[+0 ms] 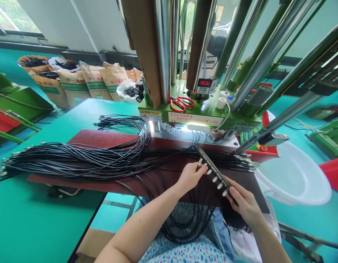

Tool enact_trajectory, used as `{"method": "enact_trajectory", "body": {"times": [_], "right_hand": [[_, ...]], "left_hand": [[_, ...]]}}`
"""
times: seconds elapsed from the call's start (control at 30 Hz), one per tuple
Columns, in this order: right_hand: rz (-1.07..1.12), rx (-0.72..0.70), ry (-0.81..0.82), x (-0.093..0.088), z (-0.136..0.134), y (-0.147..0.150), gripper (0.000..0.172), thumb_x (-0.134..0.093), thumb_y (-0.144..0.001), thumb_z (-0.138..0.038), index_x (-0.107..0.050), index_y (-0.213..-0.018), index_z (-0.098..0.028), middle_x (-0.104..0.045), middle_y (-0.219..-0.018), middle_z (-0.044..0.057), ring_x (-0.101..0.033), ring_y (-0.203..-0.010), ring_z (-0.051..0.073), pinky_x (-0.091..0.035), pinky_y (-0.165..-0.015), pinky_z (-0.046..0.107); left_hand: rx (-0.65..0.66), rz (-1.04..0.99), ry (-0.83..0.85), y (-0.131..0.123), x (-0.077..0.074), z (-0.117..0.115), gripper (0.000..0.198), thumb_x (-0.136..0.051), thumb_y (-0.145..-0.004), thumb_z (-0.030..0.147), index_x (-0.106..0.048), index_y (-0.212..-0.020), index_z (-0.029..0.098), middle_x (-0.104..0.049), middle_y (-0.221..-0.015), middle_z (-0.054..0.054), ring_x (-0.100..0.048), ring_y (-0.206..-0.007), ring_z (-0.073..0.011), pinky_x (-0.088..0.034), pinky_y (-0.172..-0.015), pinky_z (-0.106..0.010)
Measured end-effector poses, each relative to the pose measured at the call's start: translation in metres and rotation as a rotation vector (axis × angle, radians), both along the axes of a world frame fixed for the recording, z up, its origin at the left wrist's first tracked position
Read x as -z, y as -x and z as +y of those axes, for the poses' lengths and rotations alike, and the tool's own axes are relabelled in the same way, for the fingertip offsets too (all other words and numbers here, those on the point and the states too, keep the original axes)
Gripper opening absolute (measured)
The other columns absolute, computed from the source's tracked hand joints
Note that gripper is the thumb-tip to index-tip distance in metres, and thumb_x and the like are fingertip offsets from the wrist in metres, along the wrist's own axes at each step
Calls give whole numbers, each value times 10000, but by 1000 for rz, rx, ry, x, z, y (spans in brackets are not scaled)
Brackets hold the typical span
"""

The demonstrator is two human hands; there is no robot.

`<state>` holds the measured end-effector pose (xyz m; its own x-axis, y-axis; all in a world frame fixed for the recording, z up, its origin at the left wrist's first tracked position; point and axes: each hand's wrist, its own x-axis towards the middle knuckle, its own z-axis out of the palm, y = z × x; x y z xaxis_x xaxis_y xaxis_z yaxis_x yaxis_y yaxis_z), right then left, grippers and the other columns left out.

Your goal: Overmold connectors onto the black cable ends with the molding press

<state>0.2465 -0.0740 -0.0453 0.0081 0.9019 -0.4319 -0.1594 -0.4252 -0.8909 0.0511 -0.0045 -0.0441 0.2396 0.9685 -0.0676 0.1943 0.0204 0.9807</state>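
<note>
A narrow metal bar (212, 166) slants in front of me, with several pale cable connectors (214, 179) seated in a row along its near edge. My right hand (244, 202) grips its lower right end, thumb on top. Near the upper left end, my left hand (191, 178) has thumb and fingers pinched on a cable connector (200, 160); the fingers partly cover it. Black cables (185, 237) loop down from the bar over my lap. Behind the bar, a bundle of black cables with pale ends (247, 162) lies on the brown board (103, 137).
A green press machine (163, 107) with steel columns rises ahead, with red-handled scissors (182, 104) on its ledge. A long cable bundle (75, 160) covers the board's left side. A white basin (295, 175) stands at right; paper sacks (89, 82) line the wall.
</note>
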Motion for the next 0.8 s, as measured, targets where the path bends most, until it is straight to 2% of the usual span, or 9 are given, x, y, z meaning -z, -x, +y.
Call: {"method": "enact_trajectory", "body": {"times": [0.13,0.27,0.4,0.47,0.53,0.63,0.7,0.8], "right_hand": [[1,-19,-12,-4,1,3,346,-697,-680,-452,-664,-1006,-341,-652,-931,-41,-566,-702,59,-448,-594,74],[-42,-80,-64,-2,1,2,365,-674,-703,-457,-640,-1051,-354,-649,-999,-43,-587,-825,97,-472,-697,120],[-119,-169,-116,0,0,1,419,-648,-731,-451,-593,-1131,-337,-650,-1020,-20,-599,-799,110,-493,-683,150],[-98,-141,-104,-3,0,3,396,-655,-722,-458,-616,-1097,-339,-645,-1034,-20,-596,-836,116,-487,-714,154],[-69,-75,-77,-6,0,5,381,-678,-696,-461,-646,-1051,-329,-643,-1037,-17,-587,-875,126,-481,-731,153],[-56,3,-46,-10,-1,6,407,-710,-662,-454,-661,-1034,-296,-656,-941,-3,-587,-729,102,-481,-593,110],[-46,13,-37,-11,-1,5,415,-717,-658,-447,-663,-1036,-286,-649,-869,-5,-548,-607,70,-448,-492,85],[-43,-10,-24,-12,-2,3,406,-717,-658,-447,-668,-1030,-290,-634,-802,-7,-534,-594,71,-449,-491,90]], "left_hand": [[-4,24,-6,0,0,1,334,-472,-772,410,-581,-618,135,-431,-497,43,-388,-505,-87,-261,-511,-217],[-11,29,-23,2,1,-1,337,-465,-778,401,-564,-596,134,-433,-506,46,-371,-510,-81,-256,-515,-221],[-2,27,-32,3,2,-3,355,-455,-786,409,-509,-560,141,-410,-502,47,-344,-503,-76,-240,-499,-224],[-9,-33,-27,3,2,-3,343,-460,-786,425,-485,-584,149,-413,-513,48,-351,-504,-73,-250,-494,-217],[-71,-168,14,3,1,-2,332,-414,-810,458,-447,-647,171,-382,-500,63,-345,-474,-68,-260,-476,-205],[-147,-326,119,3,1,-1,365,-315,-839,509,-360,-657,196,-302,-451,86,-276,-395,-53,-229,-419,-191],[-93,-334,171,5,0,-1,396,-334,-826,528,-339,-617,192,-297,-440,85,-240,-371,-40,-196,-391,-189],[30,-348,265,8,-4,0,426,-408,-779,559,-338,-586,186,-285,-437,90,-197,-352,-23,-149,-361,-187]]}}
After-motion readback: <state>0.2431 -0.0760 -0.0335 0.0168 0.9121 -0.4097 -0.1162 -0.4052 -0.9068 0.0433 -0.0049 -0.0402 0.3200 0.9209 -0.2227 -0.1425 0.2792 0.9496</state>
